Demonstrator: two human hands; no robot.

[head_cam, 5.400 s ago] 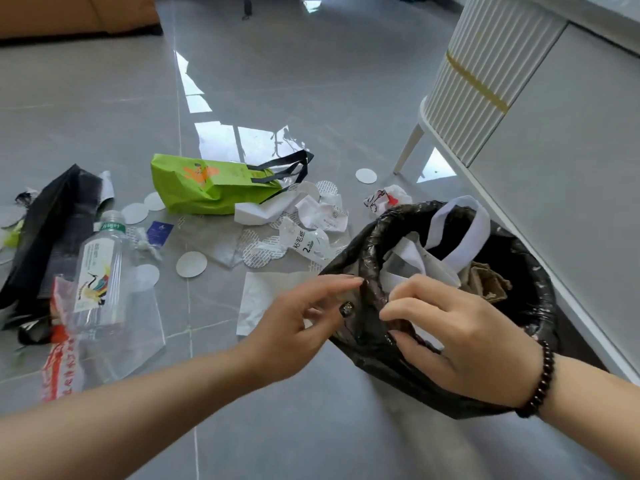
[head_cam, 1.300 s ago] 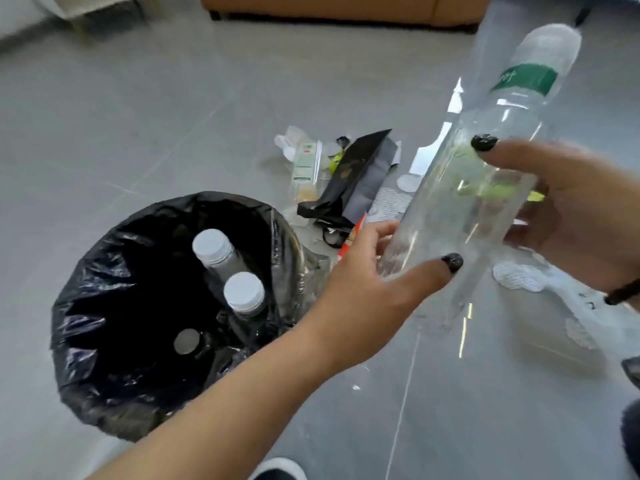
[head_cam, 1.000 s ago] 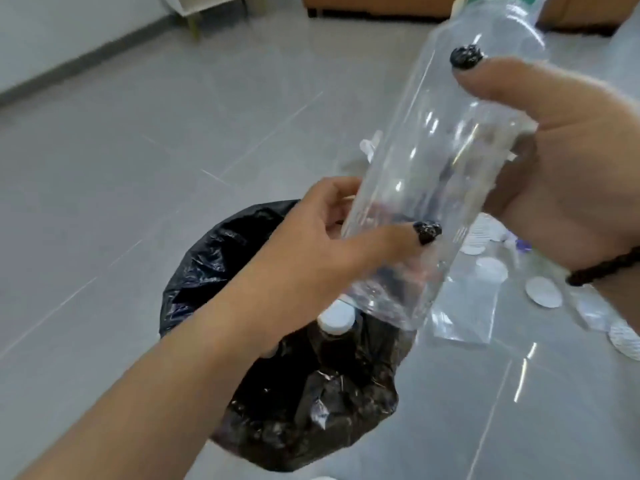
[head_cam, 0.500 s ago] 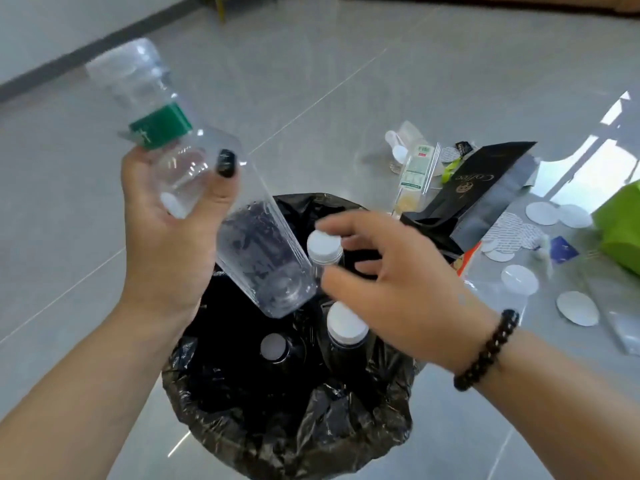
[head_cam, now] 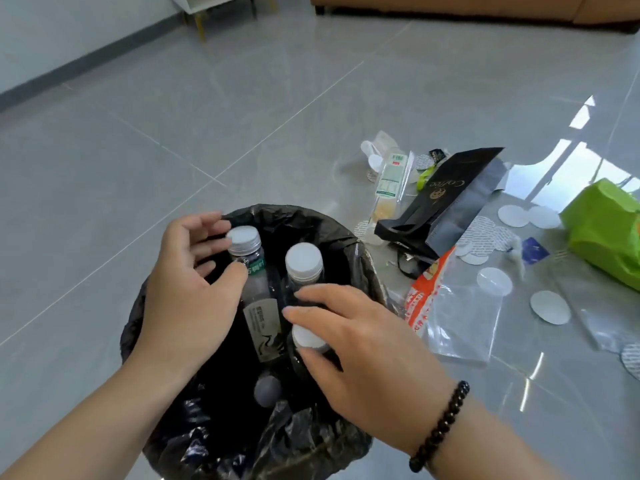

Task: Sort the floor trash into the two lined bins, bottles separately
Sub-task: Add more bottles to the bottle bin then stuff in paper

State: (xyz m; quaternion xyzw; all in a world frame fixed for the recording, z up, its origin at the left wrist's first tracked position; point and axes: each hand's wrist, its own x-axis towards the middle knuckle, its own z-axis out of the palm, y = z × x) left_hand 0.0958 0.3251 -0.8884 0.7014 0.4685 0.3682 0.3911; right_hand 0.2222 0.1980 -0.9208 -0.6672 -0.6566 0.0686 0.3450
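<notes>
Grey glossy floor tiles [head_cam: 138, 168] fill the frame, with a brown sofa base cut off along the top edge. Low in the centre stands a bin lined with a black bag [head_cam: 311, 223]; its lower rim runs out of the frame. Inside it stand clear bottles with white caps. The left hand [head_cam: 187, 289] curls its fingers round the neck of the labelled bottle [head_cam: 258, 296] at the bin's left side. The right hand [head_cam: 356, 348] reaches in with fingers spread and relaxed, covering part of a lower bottle [head_cam: 306, 337]; whether it grips anything is hard to tell. Another capped bottle [head_cam: 304, 263] stands between the hands. A grey cap deeper in the bin is dim. At the right lie a black coffee bag [head_cam: 450, 199], white round discs, a clear plastic bag [head_cam: 457, 317] and a green bag [head_cam: 606, 230] cut off by the right edge.
</notes>
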